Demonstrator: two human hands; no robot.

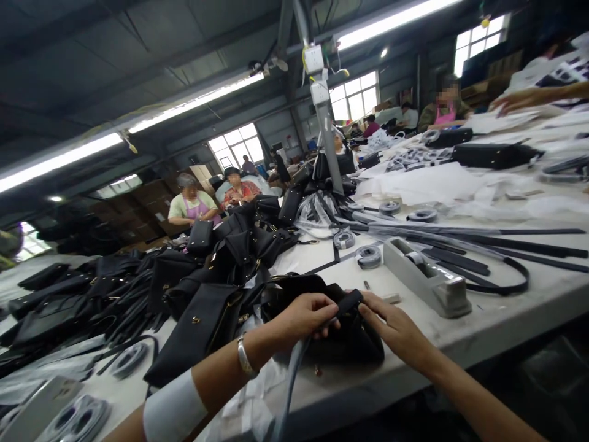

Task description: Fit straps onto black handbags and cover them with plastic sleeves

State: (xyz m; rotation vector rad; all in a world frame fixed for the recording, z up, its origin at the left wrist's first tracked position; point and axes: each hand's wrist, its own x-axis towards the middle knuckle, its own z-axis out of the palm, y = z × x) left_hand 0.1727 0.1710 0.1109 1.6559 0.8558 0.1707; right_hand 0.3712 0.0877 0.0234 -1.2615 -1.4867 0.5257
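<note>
My left hand (310, 316) pinches a strap (294, 374) wrapped in thin clear plastic, whose length hangs down past the table edge. The strap's dark flat end (350, 301) sticks out toward my right hand (386, 316), whose fingertips close on it. Beneath both hands a black handbag (354, 344) sits at the table's front edge, its flap side raised behind my fingers. A small gold-coloured fitting (318, 371) shows at the bag's lower edge. Part of the bag is hidden by my left forearm.
A grey tape dispenser (426, 276) stands right of the bag. Rolled straps (368, 256) and long dark straps (529, 242) lie behind. Black bags (197, 319) are heaped on the left. A metal post (329, 141) rises from the table. Several people work farther back.
</note>
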